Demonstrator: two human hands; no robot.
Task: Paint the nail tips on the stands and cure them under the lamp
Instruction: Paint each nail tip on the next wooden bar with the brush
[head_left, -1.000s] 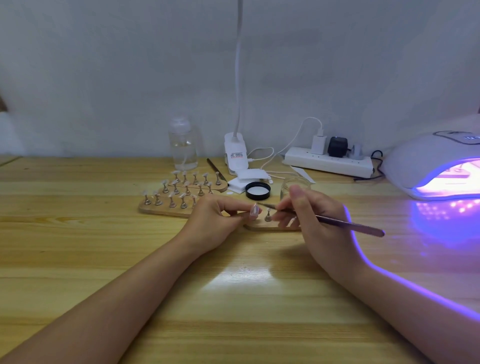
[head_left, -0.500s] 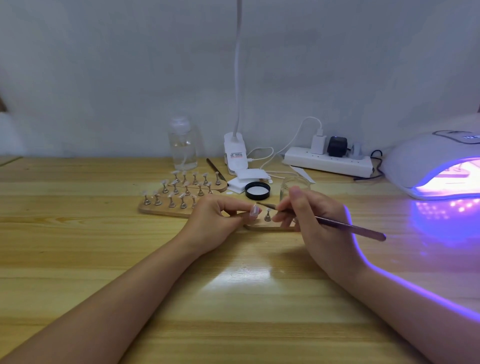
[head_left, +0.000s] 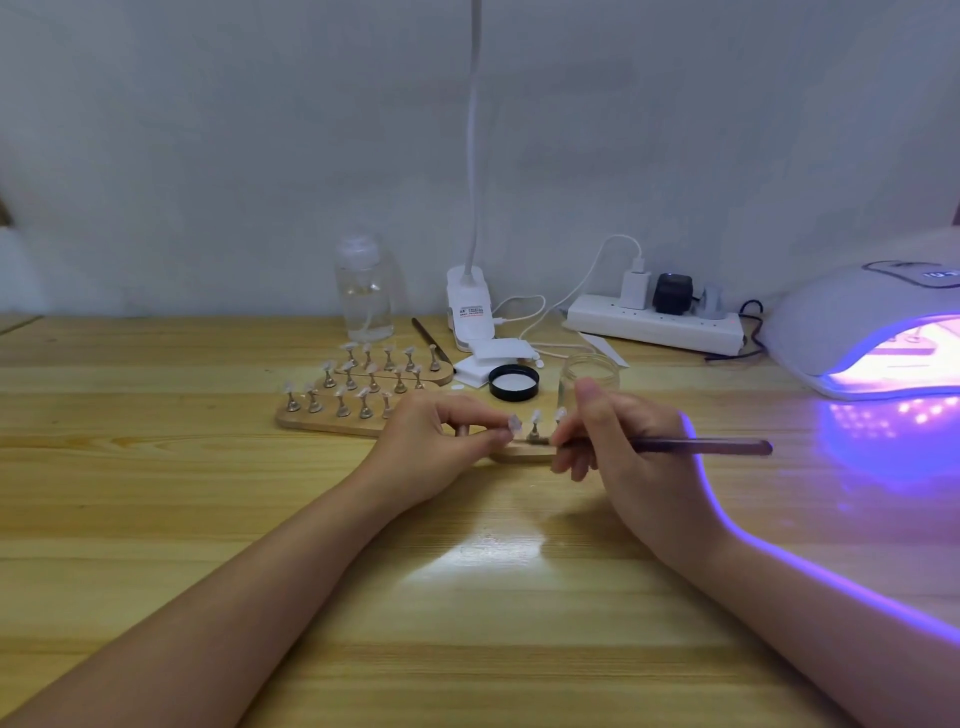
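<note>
Nail tip on its small stand is pinched between the thumb and curled fingers of the left hand, over the near wooden board at mid-table. Right hand has its fingers curled around a brush, whose tip lies low by the board. Curing lamp glows violet at the right. The label on the white clip lamp is too small to read.

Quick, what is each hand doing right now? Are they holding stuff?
Left hand: closed, its fingertips pinch a small stand with a nail tip.
Right hand: closed, its grip is round the brush.
</note>
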